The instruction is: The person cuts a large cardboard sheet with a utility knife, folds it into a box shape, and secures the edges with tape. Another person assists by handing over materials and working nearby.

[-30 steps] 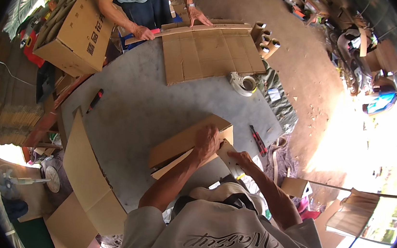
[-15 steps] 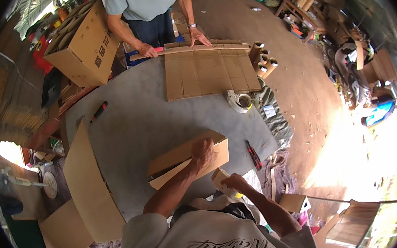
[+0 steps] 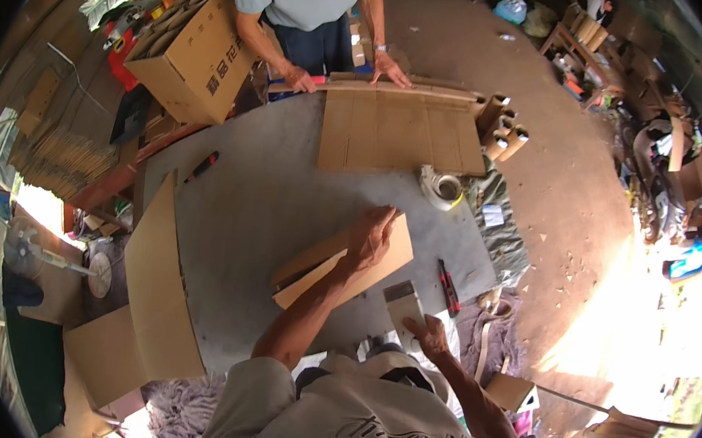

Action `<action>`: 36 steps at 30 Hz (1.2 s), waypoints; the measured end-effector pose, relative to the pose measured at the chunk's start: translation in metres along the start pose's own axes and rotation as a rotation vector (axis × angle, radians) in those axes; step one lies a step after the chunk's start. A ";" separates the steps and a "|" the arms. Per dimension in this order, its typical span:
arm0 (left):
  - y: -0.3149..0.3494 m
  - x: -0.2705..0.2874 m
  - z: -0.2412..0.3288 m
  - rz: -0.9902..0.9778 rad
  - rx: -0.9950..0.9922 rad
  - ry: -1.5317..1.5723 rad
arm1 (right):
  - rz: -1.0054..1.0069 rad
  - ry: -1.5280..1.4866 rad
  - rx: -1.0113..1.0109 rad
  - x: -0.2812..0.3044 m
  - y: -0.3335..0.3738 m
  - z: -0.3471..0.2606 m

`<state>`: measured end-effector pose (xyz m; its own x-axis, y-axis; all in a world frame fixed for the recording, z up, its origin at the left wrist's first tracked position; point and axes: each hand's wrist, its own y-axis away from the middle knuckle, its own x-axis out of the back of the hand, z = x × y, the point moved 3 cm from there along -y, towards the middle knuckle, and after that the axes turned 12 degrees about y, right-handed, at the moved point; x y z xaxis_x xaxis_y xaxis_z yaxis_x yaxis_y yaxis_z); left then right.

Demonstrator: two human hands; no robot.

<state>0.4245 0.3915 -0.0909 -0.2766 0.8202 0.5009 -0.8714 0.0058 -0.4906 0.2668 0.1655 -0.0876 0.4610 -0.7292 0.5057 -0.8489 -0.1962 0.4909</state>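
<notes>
A folded brown cardboard box (image 3: pixel 322 269) lies flat on the grey round table (image 3: pixel 258 209) in front of me. My left hand (image 3: pixel 371 235) rests palm-down on its far end, fingers spread near the edge. My right hand (image 3: pixel 429 335) is close to my body at the table's near rim. Its fingers hold a small flat beige piece (image 3: pixel 402 301) that points away from me. A red-and-black cutter (image 3: pixel 449 287) lies just right of that piece.
Across the table another person presses both hands on a large flat cardboard sheet (image 3: pixel 395 128). A tape roll (image 3: pixel 442 187) lies beside it, cardboard tubes (image 3: pixel 502 124) beyond. A tall cardboard sheet (image 3: pixel 160 284) leans at the left, an open carton (image 3: pixel 193 53) stands far left, and a small red tool (image 3: pixel 201 166) lies near it.
My right hand has drawn back toward my body with the small piece. My left hand stays on the folded box. The other person still holds the flat sheet.
</notes>
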 end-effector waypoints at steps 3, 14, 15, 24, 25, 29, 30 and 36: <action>0.058 0.021 0.015 0.083 0.454 0.645 | 0.019 -0.014 0.115 0.009 0.018 -0.002; 0.168 0.083 0.097 -0.053 1.031 1.152 | -0.265 0.056 0.537 0.006 0.043 -0.052; 0.169 0.083 0.095 -0.022 1.039 1.157 | -0.259 0.097 0.585 0.002 0.042 -0.048; 0.153 0.127 0.061 0.068 0.828 0.791 | -0.294 0.158 0.392 -0.030 0.023 -0.101; 0.152 0.138 0.057 0.069 0.817 0.733 | -0.303 0.141 0.372 -0.037 0.022 -0.106; 0.146 0.179 0.029 0.085 0.927 0.608 | -0.372 0.073 0.220 -0.072 0.012 -0.145; 0.149 0.183 0.010 0.107 0.922 0.653 | -0.395 0.056 0.161 -0.081 0.008 -0.155; 0.129 0.234 -0.049 0.223 0.887 0.537 | -0.463 -0.023 0.071 -0.128 -0.014 -0.186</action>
<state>0.2678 0.6121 -0.0721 -0.4399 0.8977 -0.0236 -0.8669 -0.4176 0.2721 0.2676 0.3837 -0.0271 0.7899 -0.5689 0.2287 -0.5716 -0.5480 0.6107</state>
